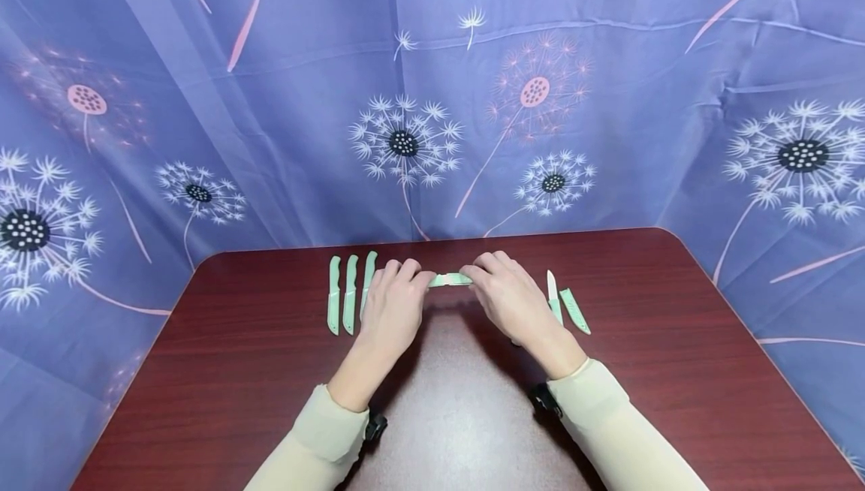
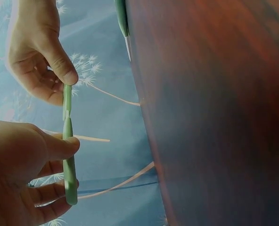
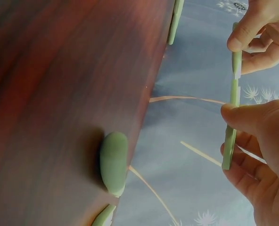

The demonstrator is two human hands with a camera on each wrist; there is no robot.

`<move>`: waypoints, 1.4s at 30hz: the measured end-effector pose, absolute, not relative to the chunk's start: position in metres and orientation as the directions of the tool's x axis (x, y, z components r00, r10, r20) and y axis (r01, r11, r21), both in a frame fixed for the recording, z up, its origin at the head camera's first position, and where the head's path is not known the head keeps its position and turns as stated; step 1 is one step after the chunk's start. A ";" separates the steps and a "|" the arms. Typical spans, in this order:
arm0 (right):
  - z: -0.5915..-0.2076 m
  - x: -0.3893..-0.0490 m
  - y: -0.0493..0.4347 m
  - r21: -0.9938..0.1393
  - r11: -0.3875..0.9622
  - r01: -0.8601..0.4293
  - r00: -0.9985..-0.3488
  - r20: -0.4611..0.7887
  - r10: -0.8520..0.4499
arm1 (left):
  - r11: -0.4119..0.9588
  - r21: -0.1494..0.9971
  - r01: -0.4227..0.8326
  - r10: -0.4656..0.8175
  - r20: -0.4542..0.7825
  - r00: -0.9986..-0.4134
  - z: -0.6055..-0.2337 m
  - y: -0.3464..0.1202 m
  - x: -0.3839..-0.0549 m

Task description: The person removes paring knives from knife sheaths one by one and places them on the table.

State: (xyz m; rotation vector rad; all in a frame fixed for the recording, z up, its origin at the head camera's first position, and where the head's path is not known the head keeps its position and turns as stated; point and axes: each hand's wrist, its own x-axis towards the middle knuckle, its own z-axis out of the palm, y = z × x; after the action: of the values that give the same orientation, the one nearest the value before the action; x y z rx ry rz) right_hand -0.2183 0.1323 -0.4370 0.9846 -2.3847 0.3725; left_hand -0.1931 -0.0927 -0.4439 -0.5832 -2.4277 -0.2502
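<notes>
Both hands hold a small mint-green knife (image 1: 449, 279) level above the table, its length running from hand to hand. My left hand (image 1: 395, 296) grips the rounded handle (image 2: 69, 179) between thumb and fingers. At the other end my right hand (image 1: 510, 296) pinches the green sheath (image 3: 229, 146). A short pale strip of blade shows where handle and sheath meet. Beside the right hand lie a bare knife (image 1: 552, 288), white blade pointing away, and a loose green sheath (image 1: 575, 312). The right hand partly covers that knife's handle.
Left of the hands, sheathed green knives (image 1: 350, 296) lie side by side, the nearest one partly behind the left hand. They rest on a dark red-brown wooden table (image 1: 236, 386). A blue curtain with dandelion prints (image 1: 304, 138) hangs around its back and sides.
</notes>
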 end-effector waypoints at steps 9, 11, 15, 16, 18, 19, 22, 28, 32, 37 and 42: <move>-0.438 -0.218 0.133 -0.053 0.697 -0.715 -0.592 0.577 -0.563 | 0.890 0.044 0.454 0.342 0.596 -0.727 -0.444 -0.093 -0.194; -0.438 -0.219 0.134 -0.056 0.694 -0.718 -0.590 0.579 -0.563 | 0.890 0.041 0.453 0.341 0.598 -0.725 -0.443 -0.093 -0.194; -0.436 -0.217 0.134 -0.064 0.697 -0.714 -0.600 0.569 -0.562 | 0.892 0.044 0.451 0.337 0.599 -0.726 -0.442 -0.094 -0.193; -0.436 -0.217 0.134 -0.065 0.698 -0.713 -0.603 0.566 -0.563 | 0.892 0.045 0.450 0.337 0.600 -0.726 -0.442 -0.094 -0.193; -0.435 -0.217 0.134 -0.064 0.701 -0.710 -0.606 0.563 -0.562 | 0.891 0.050 0.450 0.335 0.598 -0.728 -0.441 -0.094 -0.193; -0.435 -0.217 0.134 -0.063 0.702 -0.709 -0.606 0.564 -0.561 | 0.891 0.051 0.451 0.334 0.599 -0.728 -0.442 -0.094 -0.193; -0.436 -0.217 0.134 -0.061 0.706 -0.706 -0.607 0.566 -0.558 | 0.891 0.053 0.450 0.330 0.603 -0.726 -0.442 -0.094 -0.193; -0.436 -0.217 0.134 -0.065 0.708 -0.703 -0.611 0.566 -0.554 | 0.890 0.057 0.452 0.330 0.604 -0.726 -0.442 -0.094 -0.193; -0.436 -0.217 0.134 -0.067 0.703 -0.708 -0.602 0.578 -0.551 | 0.889 0.069 0.454 0.327 0.599 -0.731 -0.441 -0.094 -0.192; -0.437 -0.218 0.134 -0.066 0.703 -0.708 -0.599 0.583 -0.549 | 0.887 0.071 0.456 0.326 0.603 -0.728 -0.440 -0.094 -0.192; -0.436 -0.217 0.135 -0.063 0.713 -0.698 -0.606 0.583 -0.542 | 0.893 0.058 0.446 0.323 0.606 -0.727 -0.440 -0.095 -0.193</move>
State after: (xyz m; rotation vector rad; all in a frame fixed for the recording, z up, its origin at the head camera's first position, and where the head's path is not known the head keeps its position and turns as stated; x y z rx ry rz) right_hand -0.2170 0.1346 -0.4356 0.9438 -2.3804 0.3863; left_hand -0.1928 -0.0954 -0.4401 -0.5511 -2.4461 -0.2658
